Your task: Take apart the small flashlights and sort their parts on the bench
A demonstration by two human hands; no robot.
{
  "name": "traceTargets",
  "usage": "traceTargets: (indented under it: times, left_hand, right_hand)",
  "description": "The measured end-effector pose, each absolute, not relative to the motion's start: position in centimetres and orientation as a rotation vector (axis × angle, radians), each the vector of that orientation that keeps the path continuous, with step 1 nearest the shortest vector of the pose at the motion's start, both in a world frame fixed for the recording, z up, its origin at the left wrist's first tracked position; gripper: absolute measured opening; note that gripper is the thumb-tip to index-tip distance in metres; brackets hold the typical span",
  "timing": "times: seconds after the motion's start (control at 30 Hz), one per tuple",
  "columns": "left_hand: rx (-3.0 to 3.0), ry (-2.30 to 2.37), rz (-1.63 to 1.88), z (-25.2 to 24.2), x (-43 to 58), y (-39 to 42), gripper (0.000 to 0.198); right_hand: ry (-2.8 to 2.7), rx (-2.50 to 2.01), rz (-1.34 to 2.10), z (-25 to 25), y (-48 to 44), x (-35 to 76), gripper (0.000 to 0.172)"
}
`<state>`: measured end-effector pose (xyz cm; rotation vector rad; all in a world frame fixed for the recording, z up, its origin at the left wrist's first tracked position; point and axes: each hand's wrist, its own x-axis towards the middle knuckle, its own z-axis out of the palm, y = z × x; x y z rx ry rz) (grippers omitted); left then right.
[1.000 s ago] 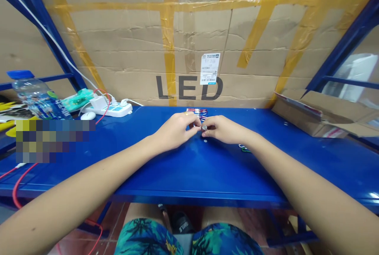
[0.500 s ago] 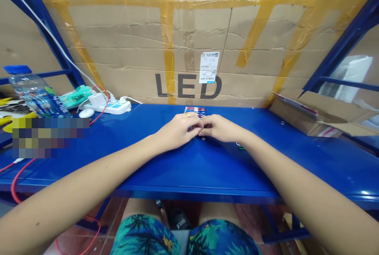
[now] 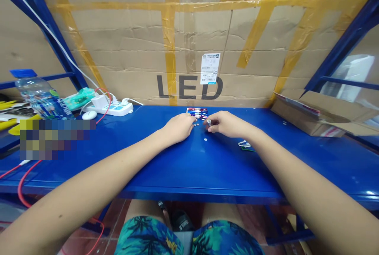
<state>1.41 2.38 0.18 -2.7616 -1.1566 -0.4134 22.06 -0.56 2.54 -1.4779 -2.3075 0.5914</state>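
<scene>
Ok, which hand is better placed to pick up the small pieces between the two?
Probably the left hand: it is closer to the small pieces, while the right hand grips a small silvery cylinder. Whether the left holds anything isn't clear.

Right hand (image 3: 224, 124) holds silvery cylinder (image 3: 209, 123); left hand (image 3: 179, 127) near small pieces (image 3: 198, 124).

Small silvery cylinder (image 3: 209, 123), roughly upright in right grip (image 3: 226, 124); tiny pale pieces (image 3: 198, 124) just beside left grip (image 3: 179, 127)

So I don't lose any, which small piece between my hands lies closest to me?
The pale round piece, lying by itself; the other small pieces are farther back, beside your left hand.
</scene>
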Motion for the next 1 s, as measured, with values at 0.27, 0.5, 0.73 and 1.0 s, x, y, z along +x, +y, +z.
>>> traceTargets:
  times: [0.27, 0.5, 0.73, 1.0]
  left_hand:
    - [-2.823, -1.297, -0.309, 0.5, 3.0, 3.6, 0.018]
    - [-3.021, -1.524, -0.52, 1.2, 2.4, 3.1, 0.007]
    - [-2.945, -0.858, -1.066, 1.0, 2.5, 0.5, 0.009]
    - [-2.948, -0.596, -0.997, 0.1, 2.3, 0.6, 0.015]
  right_hand:
    - [-2.217, -1.49, 0.678, 2.4, -0.7, 21.8, 0.021]
    - [-2.296, -1.469, 0.59, 2.3, -0.6, 21.8, 0.019]
    - [-2.264, -1.443, 0.619, 2.4, -0.7, 21.8, 0.017]
    - [-2.279, -1.371, 0.711, 2.3, -0.6, 21.7, 0.015]
